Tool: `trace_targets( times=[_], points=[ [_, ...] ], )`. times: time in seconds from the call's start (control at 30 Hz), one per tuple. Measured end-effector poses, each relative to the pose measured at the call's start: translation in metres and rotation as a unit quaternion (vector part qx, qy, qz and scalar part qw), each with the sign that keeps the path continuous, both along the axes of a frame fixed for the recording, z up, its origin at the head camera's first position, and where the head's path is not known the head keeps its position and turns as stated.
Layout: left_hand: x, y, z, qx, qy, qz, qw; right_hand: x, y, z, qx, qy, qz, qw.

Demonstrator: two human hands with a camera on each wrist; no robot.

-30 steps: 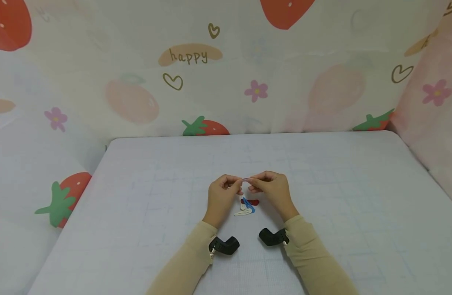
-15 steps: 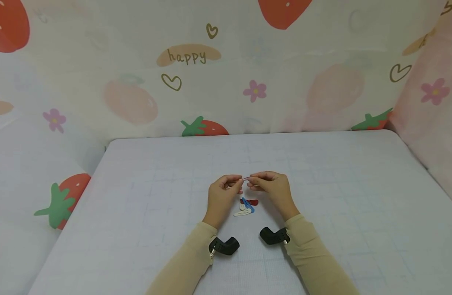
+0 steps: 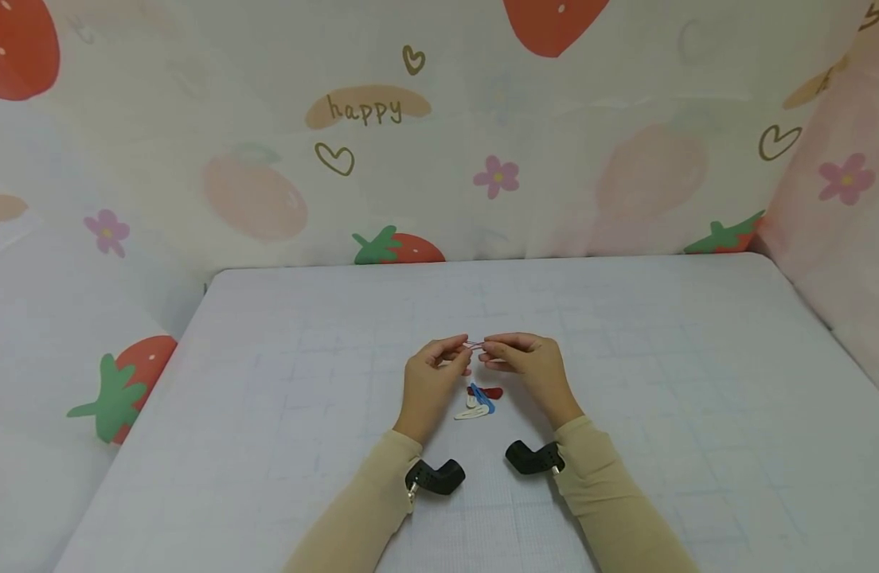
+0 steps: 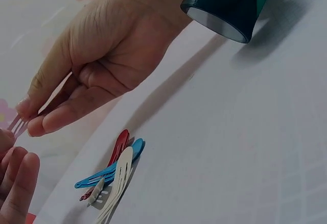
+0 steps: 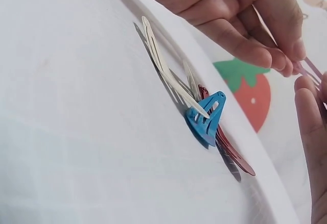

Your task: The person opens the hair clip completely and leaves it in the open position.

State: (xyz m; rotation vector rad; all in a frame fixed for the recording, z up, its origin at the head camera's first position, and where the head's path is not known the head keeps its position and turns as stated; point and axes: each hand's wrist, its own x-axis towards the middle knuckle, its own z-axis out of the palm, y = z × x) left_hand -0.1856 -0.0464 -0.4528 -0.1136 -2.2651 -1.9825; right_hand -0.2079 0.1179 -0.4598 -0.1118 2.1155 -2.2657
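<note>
A thin pink-purple hair clip (image 3: 475, 344) is stretched between both hands above the table, its narrow prongs showing in the left wrist view. My left hand (image 3: 431, 382) pinches one end between thumb and fingers. The other end is pinched by my right hand (image 3: 531, 370). Below the hands lies a small pile of snap hair clips: a red clip (image 5: 232, 150), a blue clip (image 5: 207, 119), a cream clip (image 5: 166, 71) and another pale clip (image 4: 96, 192) partly covered by the others. Fingertips hide both ends of the held clip.
The clips lie on a white table (image 3: 303, 398) whose far edge meets a strawberry-patterned cloth backdrop (image 3: 554, 175). A black wrist device (image 3: 435, 477) is on the left forearm, and a matching black device (image 3: 534, 458) on the right one.
More of the pink-purple clip shows between the fingertips, and its prongs look spread apart. Left fingertips have shifted slightly. The pile on the table stays put.
</note>
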Motion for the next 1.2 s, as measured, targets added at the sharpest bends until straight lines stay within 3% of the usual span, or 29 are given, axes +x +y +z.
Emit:
trace_targets(
  times=[0.13,0.33,1.2],
  points=[
    [-0.008,0.000,-0.013,0.005,-0.001,-0.001,1.0000,-0.001,0.001,0.000,-0.004,0.002,-0.003,1.0000],
    [-0.010,0.000,-0.018,0.036,-0.001,-0.011,0.9993,-0.002,0.003,0.000,-0.026,0.003,-0.012,0.9996],
    [-0.009,-0.003,-0.018,0.018,0.008,0.001,0.9998,-0.001,0.003,-0.002,-0.014,0.001,-0.006,0.9999]
  ],
)
